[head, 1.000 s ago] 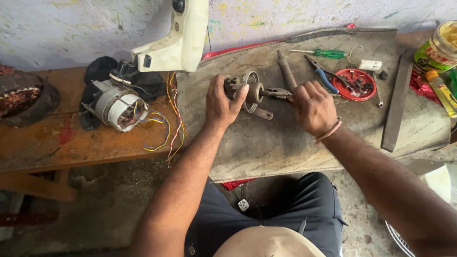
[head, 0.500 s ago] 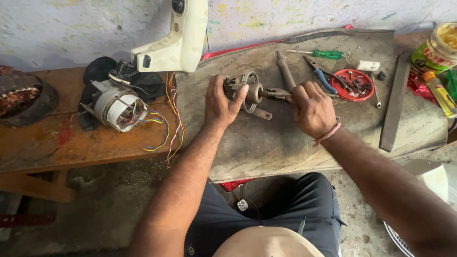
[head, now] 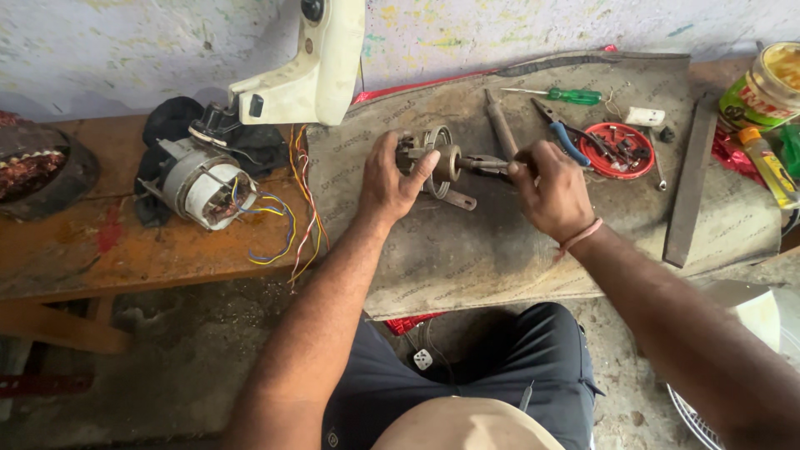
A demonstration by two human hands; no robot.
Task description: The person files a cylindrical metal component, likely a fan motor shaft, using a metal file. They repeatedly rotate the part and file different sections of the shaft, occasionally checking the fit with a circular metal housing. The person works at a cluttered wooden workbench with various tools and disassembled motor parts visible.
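Note:
My left hand [head: 392, 179] grips a round metal motor part [head: 435, 154] with a bushing at its middle, holding it on the grey mat [head: 500, 242]. My right hand [head: 554, 187] is closed on a metal tool [head: 483, 165] whose tip points left into the bushing. A short metal rod [head: 454, 198] lies just below the part. A wooden-handled tool [head: 501, 125] lies behind my right hand.
A fan motor with coloured wires [head: 204, 179] and a cream plastic housing [head: 304, 71] sit at the left on the orange bench [head: 125, 250]. Blue-handled pliers [head: 560, 132], a green screwdriver [head: 567, 96], a red lid of small parts [head: 617, 150], a flat file [head: 690, 179] and a jar [head: 762, 87] lie to the right.
Both hands stay on the motor part and tool. My right hand has shifted slightly and turned at the wrist; the part has not moved on the mat.

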